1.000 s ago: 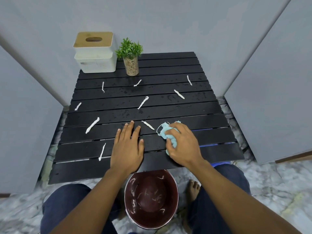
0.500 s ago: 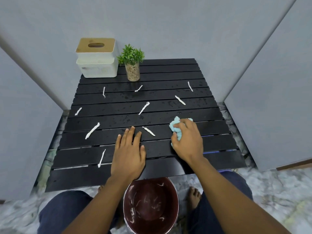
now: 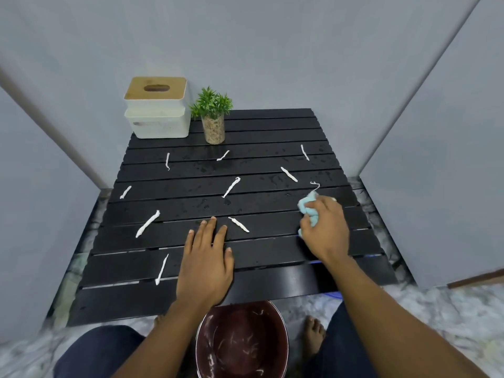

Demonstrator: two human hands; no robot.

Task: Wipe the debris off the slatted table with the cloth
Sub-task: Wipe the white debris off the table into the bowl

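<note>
Right of centre in the frame, the right hand (image 3: 324, 227) is closed around a bunched light-blue cloth (image 3: 308, 207), pressing it onto the black slatted table (image 3: 259, 137). The cloth pokes out at the hand's upper left and lower left edges; its crumpled shape has no clear long axis. Just above it lies a thin curled white scrap (image 3: 315, 185), very close to the cloth's top corner.

Lower centre, the left hand (image 3: 206, 264) lies flat and open on the table, fingers spread and pointing toward the top of the frame. A white debris strip (image 3: 239, 224) sits just right of its fingertips, between the two hands, running diagonally from upper left to lower right. Another strip (image 3: 161, 270) lies left of that hand, nearly upright in the frame. More strips are scattered across the slats farther up, most lying at a slant.

At the table's upper left corner stands a white tissue box (image 3: 156, 110) with a small potted plant (image 3: 212, 118) beside it. Bottom centre, below the table's near edge, a dark red bowl (image 3: 241, 342) holds white scraps.
</note>
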